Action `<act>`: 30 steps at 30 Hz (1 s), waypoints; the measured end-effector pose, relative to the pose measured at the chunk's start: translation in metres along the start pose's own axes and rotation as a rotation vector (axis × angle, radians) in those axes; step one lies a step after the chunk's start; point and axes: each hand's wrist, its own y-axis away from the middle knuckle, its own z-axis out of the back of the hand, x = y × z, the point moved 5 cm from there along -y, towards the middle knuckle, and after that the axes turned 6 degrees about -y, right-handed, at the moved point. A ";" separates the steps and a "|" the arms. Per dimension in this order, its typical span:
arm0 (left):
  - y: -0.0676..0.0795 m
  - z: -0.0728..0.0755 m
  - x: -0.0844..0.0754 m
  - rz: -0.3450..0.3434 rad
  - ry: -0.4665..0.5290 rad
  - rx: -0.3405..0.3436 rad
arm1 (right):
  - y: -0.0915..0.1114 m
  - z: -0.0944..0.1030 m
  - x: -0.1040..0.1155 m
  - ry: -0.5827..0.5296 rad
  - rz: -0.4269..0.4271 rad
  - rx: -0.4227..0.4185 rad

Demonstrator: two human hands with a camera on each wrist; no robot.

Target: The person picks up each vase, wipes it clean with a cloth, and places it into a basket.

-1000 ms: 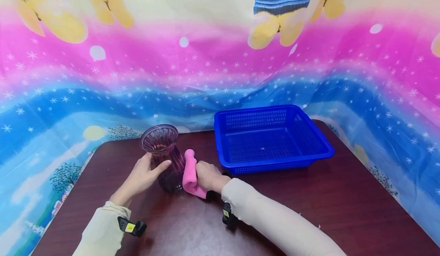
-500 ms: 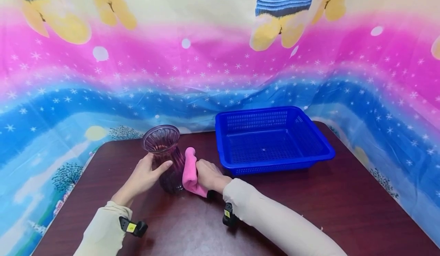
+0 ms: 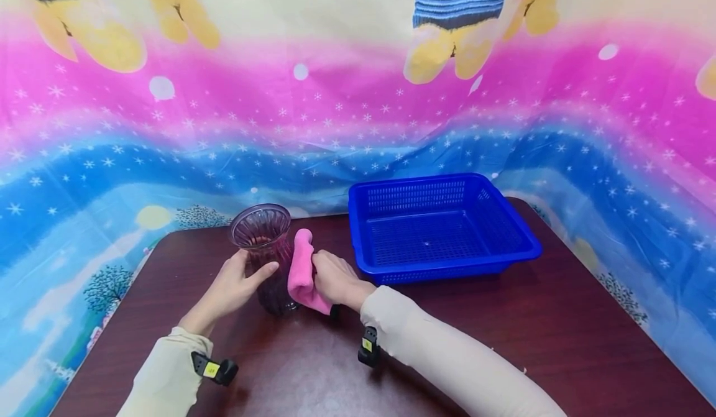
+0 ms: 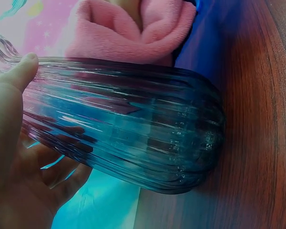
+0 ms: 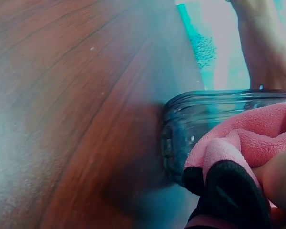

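Observation:
A purple-tinted ribbed glass vase (image 3: pixel 276 289) with a flared rim stands on the table, left of the middle in the head view. My left hand (image 3: pixel 232 283) grips it below the rim, thumb on the near side and fingers round the far side, as the left wrist view shows through the glass. Bunched in my right hand (image 3: pixel 339 280) is a pink fleecy cloth (image 3: pixel 302 274), held at the vase's right side. In the right wrist view the cloth (image 5: pixel 257 126) has a black part at its lower end and covers part of the vase (image 5: pixel 181 138).
A blue plastic basket (image 3: pixel 447 265) with perforated walls sits at the back right, behind my right forearm. The dark red-brown wooden table (image 3: pixel 313 367) ends at a printed backdrop curtain (image 3: pixel 358 112) at the back and sides. Each wrist wears a small black camera.
My right hand and the cloth have shifted slightly up and to the left along the vase's side. The left hand and the vase have stayed in place.

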 end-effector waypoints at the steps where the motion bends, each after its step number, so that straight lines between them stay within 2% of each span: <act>1: 0.000 0.000 0.000 -0.001 0.000 -0.001 | 0.000 0.001 0.001 -0.004 0.000 -0.001; 18: 0.000 0.002 -0.003 -0.011 0.015 0.005 | -0.003 0.022 0.019 -0.006 0.047 -0.019; 30: 0.000 0.003 -0.003 -0.025 0.024 0.006 | -0.007 0.033 0.026 -0.027 0.047 -0.025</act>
